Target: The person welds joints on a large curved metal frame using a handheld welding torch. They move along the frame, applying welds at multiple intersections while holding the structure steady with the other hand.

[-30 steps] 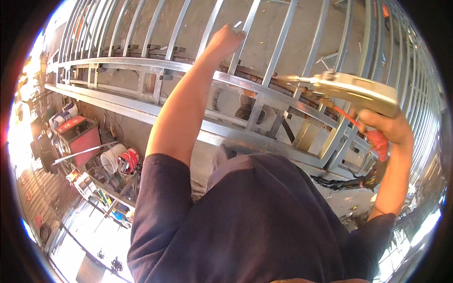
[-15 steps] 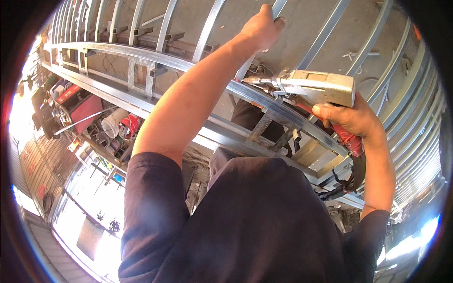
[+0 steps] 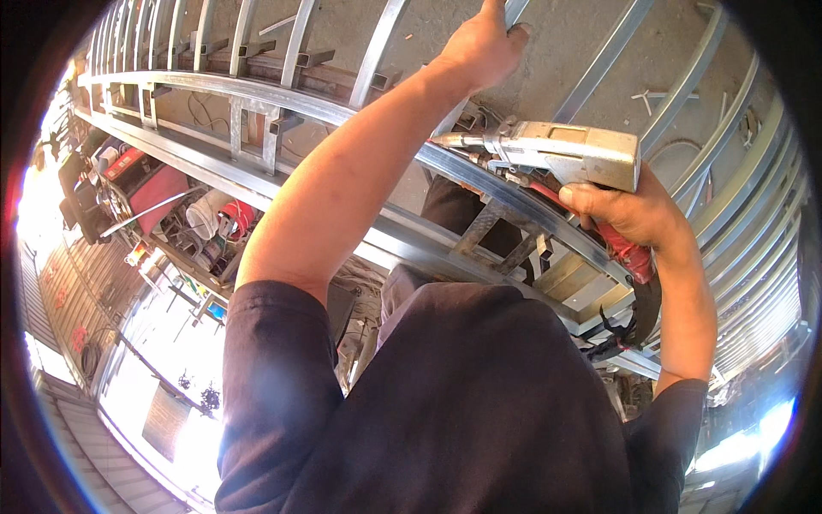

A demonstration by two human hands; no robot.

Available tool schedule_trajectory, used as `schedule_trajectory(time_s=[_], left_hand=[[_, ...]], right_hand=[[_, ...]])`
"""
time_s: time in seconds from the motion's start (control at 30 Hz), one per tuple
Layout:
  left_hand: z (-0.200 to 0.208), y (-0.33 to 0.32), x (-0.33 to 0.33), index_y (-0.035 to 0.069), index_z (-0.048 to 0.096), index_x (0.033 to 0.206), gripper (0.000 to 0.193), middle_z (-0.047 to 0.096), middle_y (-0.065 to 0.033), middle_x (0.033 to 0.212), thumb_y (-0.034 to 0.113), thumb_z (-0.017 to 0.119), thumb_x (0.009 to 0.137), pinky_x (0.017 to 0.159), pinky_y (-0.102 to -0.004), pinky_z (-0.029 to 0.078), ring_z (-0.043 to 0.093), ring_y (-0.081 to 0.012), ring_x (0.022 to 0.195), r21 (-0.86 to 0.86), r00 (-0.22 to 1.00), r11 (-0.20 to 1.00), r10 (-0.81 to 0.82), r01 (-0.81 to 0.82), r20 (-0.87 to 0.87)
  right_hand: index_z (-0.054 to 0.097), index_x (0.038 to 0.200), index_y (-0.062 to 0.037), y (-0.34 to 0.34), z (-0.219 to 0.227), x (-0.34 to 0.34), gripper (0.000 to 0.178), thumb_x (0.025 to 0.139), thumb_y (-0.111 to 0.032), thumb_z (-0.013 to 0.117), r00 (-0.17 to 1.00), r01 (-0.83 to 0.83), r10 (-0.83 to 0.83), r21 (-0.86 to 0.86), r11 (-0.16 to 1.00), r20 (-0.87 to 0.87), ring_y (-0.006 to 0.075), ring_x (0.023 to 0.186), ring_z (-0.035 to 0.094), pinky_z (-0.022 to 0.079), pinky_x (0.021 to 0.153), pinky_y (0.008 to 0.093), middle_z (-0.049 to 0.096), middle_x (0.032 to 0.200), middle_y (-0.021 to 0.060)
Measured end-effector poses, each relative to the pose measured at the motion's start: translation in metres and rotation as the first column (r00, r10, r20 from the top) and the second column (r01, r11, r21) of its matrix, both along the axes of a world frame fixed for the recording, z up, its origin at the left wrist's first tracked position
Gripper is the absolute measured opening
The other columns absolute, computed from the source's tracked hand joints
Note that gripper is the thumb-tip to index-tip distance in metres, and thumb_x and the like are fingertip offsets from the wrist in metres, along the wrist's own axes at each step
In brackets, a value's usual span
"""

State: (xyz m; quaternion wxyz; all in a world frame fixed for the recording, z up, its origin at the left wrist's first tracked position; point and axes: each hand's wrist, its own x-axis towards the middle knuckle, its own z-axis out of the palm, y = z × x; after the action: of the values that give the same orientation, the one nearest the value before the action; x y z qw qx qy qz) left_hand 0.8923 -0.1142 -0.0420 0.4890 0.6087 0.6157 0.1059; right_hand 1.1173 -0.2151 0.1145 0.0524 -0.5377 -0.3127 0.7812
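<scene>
My left hand reaches far out at the top, its fingers closed round an upright square metal tube. That tube runs down to a long silver rail. In my right hand is a welding gun with a silver boxy body, a coppery nozzle and a red grip. Its nozzle points left and its tip is at the joint of the tube and the rail; whether it touches cannot be told. A dark cable hangs from the grip's lower end.
Many parallel tubes form a curved frame on both sides. A second beam runs nearer to me. At left stands a cart with a red box, a white bucket and tools. White scraps lie on the grey floor.
My left hand has moved slightly up and to the right along the tube. The welding gun and my right hand are shifted slightly left in view, with the gun still held.
</scene>
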Motion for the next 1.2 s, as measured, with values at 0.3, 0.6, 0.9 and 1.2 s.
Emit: schedule_trajectory(time_s=[0.3,0.6,0.9,1.2], left_hand=[[0.003,0.001,0.001,0.0,0.044,0.127,0.042,0.068,-0.0354,0.1,0.031,0.061,0.104,0.077,-0.0579,0.053,0.069,-0.0509,0.091,-0.032,1.0,0.999,0.019,-0.019,-0.004],[0.009,0.002,0.002,0.0,0.044,0.129,0.043,0.069,-0.034,0.1,0.032,0.061,0.104,0.075,-0.0569,0.054,0.07,-0.0485,0.09,-0.077,0.999,0.997,0.032,-0.032,0.007],[0.014,0.002,0.002,0.001,0.044,0.131,0.045,0.069,-0.0326,0.1,0.033,0.061,0.105,0.074,-0.0559,0.055,0.071,-0.0461,0.089,-0.104,0.999,0.994,0.041,-0.039,0.015],[0.017,0.004,0.002,0.001,0.044,0.133,0.046,0.07,-0.0313,0.101,0.033,0.06,0.105,0.072,-0.0549,0.056,0.072,-0.0437,0.087,-0.138,0.998,0.989,0.056,-0.054,0.015]], right_hand=[[0.065,0.139,-0.0024,-0.003,0.003,-0.003,0.054,0.09,-0.017,0.083,0.999,0.041,-0.04,0.019,0.999,-0.027,0.0117,0.083,0.066,0.055,0.066,0.0297,0.074,0.107,0.0052],[0.065,0.139,-0.0024,-0.008,-0.002,-0.001,0.056,0.089,-0.018,0.084,0.999,-0.015,0.011,0.114,0.993,0.03,0.0122,0.087,0.066,0.056,0.069,0.0305,0.074,0.11,0.0055],[0.064,0.14,-0.0022,-0.005,0.006,-0.001,0.058,0.088,-0.018,0.085,0.997,-0.039,0.036,0.03,0.999,0.073,0.0131,0.086,0.067,0.057,0.069,0.0313,0.074,0.107,0.0062],[0.064,0.141,-0.003,-0.009,0.004,0.005,0.06,0.087,-0.019,0.086,0.997,-0.034,0.033,0.017,0.999,0.07,0.0139,0.087,0.068,0.057,0.067,0.0313,0.074,0.107,0.0069]])
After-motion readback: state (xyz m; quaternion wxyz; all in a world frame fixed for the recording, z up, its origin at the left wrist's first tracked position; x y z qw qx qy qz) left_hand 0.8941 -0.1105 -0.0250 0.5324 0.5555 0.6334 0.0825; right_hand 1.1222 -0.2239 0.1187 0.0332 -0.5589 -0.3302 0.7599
